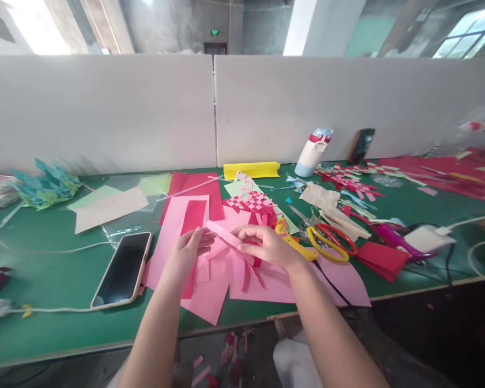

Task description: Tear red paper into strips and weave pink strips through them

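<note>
A light pink paper strip (223, 234) stretches between my two hands above a pile of pink and red paper. My right hand (264, 243) pinches its right part between thumb and fingers. At the strip's left end, my left hand (189, 247) is closed lightly on it, its fingers fairly straight. Beneath lie pink paper sheets (212, 302) and a long red paper piece (192, 218). Short red strips (246, 277) curl below my right hand. Just beyond are woven red-and-pink checkered paper pieces (253, 200). A yellow-handled tool (297, 245) with a black cord rests beside my right wrist.
To the left lies a phone (122, 269) with white cables around it. Scissors (327, 242), a folded red paper (383, 260) and a white charger (422, 237) are at right. A bottle (313, 153) stands before the white partition (105, 108), near a yellow folded strip (251, 170).
</note>
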`<state>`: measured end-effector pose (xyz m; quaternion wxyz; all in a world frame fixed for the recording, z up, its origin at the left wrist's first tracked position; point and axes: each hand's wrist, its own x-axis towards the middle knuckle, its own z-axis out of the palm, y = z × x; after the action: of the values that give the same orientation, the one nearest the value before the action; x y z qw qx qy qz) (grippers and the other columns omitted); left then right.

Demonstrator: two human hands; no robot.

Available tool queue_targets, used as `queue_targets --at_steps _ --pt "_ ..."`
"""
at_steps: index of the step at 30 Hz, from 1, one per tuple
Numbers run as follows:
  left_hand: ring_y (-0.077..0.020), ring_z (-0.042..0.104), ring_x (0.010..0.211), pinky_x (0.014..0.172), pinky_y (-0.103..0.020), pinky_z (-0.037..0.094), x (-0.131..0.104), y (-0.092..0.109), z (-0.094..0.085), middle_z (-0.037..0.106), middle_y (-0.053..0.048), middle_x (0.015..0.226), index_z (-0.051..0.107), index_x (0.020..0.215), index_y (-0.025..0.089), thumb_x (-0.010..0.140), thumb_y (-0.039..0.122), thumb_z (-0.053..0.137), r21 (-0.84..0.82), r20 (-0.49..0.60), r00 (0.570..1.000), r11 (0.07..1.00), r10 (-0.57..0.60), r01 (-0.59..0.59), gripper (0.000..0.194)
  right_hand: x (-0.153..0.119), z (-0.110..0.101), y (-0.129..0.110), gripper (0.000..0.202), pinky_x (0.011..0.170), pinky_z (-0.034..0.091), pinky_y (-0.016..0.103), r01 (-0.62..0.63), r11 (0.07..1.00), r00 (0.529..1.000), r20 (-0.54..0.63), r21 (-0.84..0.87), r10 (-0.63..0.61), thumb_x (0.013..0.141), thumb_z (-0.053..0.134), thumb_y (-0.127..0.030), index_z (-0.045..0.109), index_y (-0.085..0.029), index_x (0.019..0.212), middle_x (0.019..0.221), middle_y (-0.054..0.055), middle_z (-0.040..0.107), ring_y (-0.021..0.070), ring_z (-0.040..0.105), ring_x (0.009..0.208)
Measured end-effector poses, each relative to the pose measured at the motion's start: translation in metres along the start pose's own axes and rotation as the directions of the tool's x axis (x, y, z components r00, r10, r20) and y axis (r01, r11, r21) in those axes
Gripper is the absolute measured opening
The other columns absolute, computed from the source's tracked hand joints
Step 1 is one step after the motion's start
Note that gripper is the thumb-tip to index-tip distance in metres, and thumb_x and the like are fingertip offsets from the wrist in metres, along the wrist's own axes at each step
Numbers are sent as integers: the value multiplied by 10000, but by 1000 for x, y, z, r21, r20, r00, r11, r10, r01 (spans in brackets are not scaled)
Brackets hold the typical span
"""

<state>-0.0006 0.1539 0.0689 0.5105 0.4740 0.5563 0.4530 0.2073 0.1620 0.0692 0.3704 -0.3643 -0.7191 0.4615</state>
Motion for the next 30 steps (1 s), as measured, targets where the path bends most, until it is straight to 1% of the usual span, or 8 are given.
queue_targets --at_steps 4,8,11,16,19,22,27,30 --pt "-228 704 787 745 -342 563 -7 5 -9 737 -131 818 679 794 120 757 483 624 -163 17 996 983 -86 88 369 2 6 1 111 843 482 315 -44 998 995 85 -55 48 770 634 -268 619 -160 788 946 78 684 196 643 912" --pt "-178 696 721 690 -269 564 -13 10 -18 730 -85 728 711 792 123 694 439 717 -108 19 995 989 -100 101 331 5 12 -2 127 729 486 277 -61 990 986 146 -124 79 782 617 -280 633 -154 795 818 50 677 168 633 779" --pt "-166 696 693 672 -251 564 -14 11 -22 726 -74 699 717 785 118 663 411 752 -148 -57 995 986 -83 74 319 8 13 -4 171 676 471 260 -115 989 982 140 -96 128 794 614 -325 633 -158 762 758 36 674 152 623 712" --pt "-194 711 704 693 -291 574 -14 9 -28 734 -79 694 701 782 121 647 369 770 -304 -154 985 952 -73 23 291 12 10 -3 310 591 426 243 -179 981 983 20 -72 181 795 605 -449 643 -157 699 646 8 613 124 561 608" --pt "-191 714 720 721 -292 572 -15 10 -31 743 -81 718 697 780 127 661 334 762 -387 -163 984 922 -76 7 247 15 8 -2 294 643 439 263 -170 981 983 -92 -97 161 769 635 -451 677 -162 734 703 18 630 142 572 676" --pt "-178 715 720 707 -261 570 -18 12 -33 747 -73 724 695 764 136 676 314 758 -449 -154 986 894 -71 -6 208 17 8 0 265 737 458 299 -138 985 981 -153 -107 121 749 661 -430 699 -169 732 806 40 649 163 590 769" --pt "-169 715 731 696 -244 575 -21 16 -34 752 -66 725 701 757 146 705 294 746 -509 -139 988 861 -60 -19 163 19 9 2 245 825 478 335 -138 987 976 -160 85 150 716 702 -418 716 -174 737 1071 83 654 180 624 903" --pt "-167 716 734 700 -247 577 -21 17 -33 750 -52 716 701 735 154 707 287 745 -526 -143 988 850 -53 -30 142 19 9 1 256 764 500 307 -183 960 961 -167 211 220 682 738 -411 705 -160 719 886 71 699 156 642 799"
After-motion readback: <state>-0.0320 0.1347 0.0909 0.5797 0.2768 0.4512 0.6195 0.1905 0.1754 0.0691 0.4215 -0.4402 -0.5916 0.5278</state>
